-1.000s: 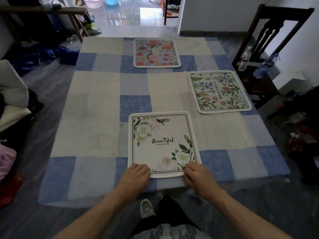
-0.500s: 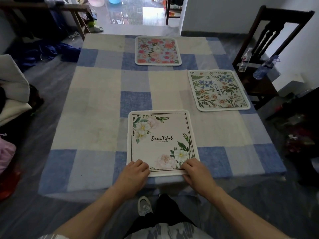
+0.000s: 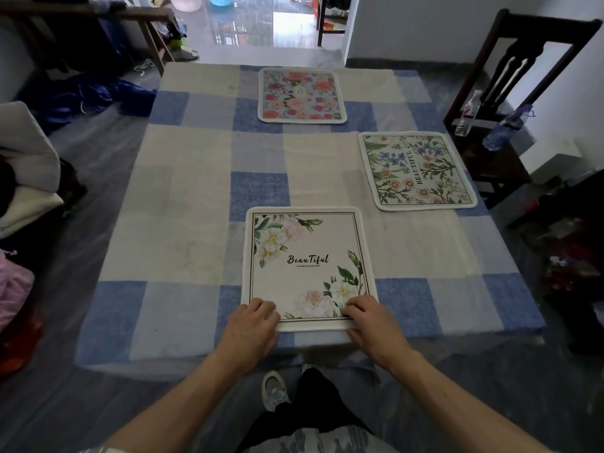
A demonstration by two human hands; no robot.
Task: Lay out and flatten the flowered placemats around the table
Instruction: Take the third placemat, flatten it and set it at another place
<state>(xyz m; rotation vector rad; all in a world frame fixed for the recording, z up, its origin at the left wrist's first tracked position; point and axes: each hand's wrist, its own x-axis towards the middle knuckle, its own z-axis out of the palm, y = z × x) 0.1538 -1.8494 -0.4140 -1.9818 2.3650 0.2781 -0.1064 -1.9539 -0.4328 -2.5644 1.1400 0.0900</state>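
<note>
Placemats number 3 on the blue-and-cream checked tablecloth (image 3: 196, 178). A pink-and-orange rose-patterned square placemat (image 3: 302, 94) sits at 12 o'clock. A white square placemat with blue and orange wildflowers (image 3: 416, 170) sits at 2 o'clock. A white square placemat with pale peonies (image 3: 307, 266) sits at 6 o'clock, its near border just short of the table edge.

The left hand (image 3: 253, 325) is at the peony mat's 7 o'clock corner and the right hand (image 3: 372, 323) at its 5 o'clock corner. On both, the fingers are bent down over the white border. The thumbs are hidden, so a pinch of each corner is my reading, not something plainly seen.

The step in hand looks like squaring and settling this 3rd mat. It already lies nearly flat, and its sides run roughly parallel to the checks.

The next move likely calls for letting go of the corners. Open palms would then sweep from 6 toward 12 o'clock across the print, with pressure light enough that the tablecloth does not bunch underneath.

The 9 o'clock side has no mat, and no spare one is in view.
</note>
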